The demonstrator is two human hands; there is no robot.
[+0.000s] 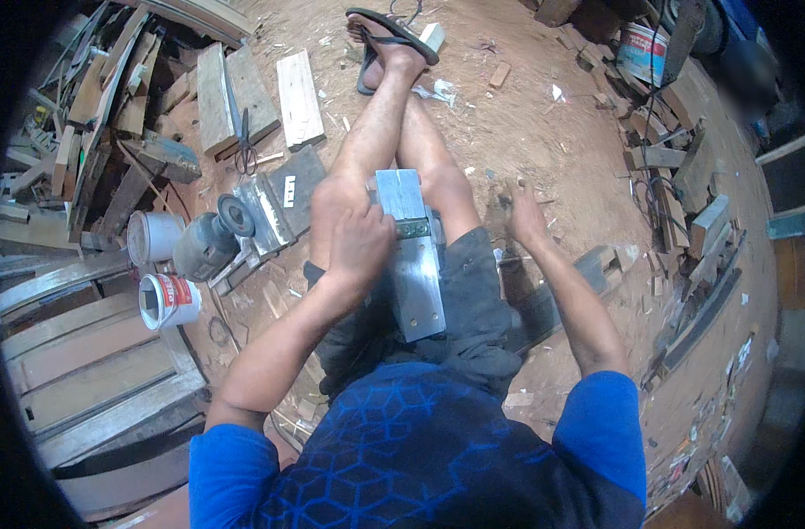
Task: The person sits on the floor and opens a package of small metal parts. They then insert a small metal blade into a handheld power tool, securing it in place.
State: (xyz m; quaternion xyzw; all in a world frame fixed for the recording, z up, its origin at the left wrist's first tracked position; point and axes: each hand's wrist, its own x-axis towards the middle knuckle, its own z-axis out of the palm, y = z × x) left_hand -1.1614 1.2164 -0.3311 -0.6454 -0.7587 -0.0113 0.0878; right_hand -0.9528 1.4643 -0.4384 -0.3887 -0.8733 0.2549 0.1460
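Note:
An upturned hand planer rests on my lap between my thighs, its pale metal sole facing up. Across the middle of the sole runs the cutter slot, dark with a greenish tint. My left hand is closed against the planer's left side, fingertips by the slot. Out to the right, apart from the planer, my right hand is low beyond my right thigh. Its fingers are bent together around something small and dark that I cannot make out.
An angle grinder lies to the left near a white bucket with a red label. Wooden boards lie on the dirt ground ahead. Stacked timber fills the left side. Offcuts and another bucket line the right.

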